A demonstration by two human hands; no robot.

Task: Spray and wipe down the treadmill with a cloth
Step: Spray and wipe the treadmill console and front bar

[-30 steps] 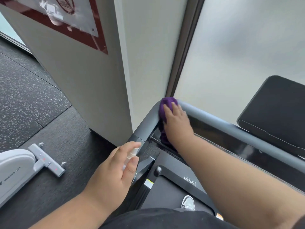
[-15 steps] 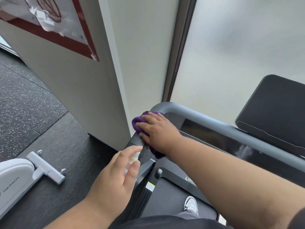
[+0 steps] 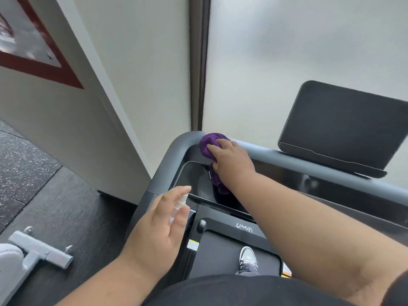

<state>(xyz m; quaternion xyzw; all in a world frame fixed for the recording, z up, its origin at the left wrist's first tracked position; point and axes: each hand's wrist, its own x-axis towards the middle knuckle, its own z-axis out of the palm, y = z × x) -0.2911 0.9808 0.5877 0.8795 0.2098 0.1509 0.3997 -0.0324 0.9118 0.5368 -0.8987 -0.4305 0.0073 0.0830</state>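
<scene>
The treadmill's grey handrail [image 3: 167, 157] bends around its front left corner, with a glossy black console [image 3: 192, 182] just inside it. My right hand [image 3: 231, 161] presses a bunched purple cloth [image 3: 210, 143] against the rail right of the bend; part of the cloth hangs down below the hand. My left hand [image 3: 161, 228] holds a small white spray bottle [image 3: 180, 204] beside the rail's left arm, fingers extended around it. The black belt [image 3: 220, 252] lies below, with my grey shoe [image 3: 248, 258] on it.
A dark tablet-like screen [image 3: 342, 129] stands on the rail at right. A white pillar [image 3: 92, 107] and frosted window [image 3: 287, 62] rise close behind the treadmill. Left, on the speckled black floor [image 3: 33, 173], sits a white machine with a grey foot bar [image 3: 40, 249].
My right hand slid the cloth from the rail's left arm back up round the corner onto the front bar. The left hand with the bottle stayed put. My view tilted slightly.
</scene>
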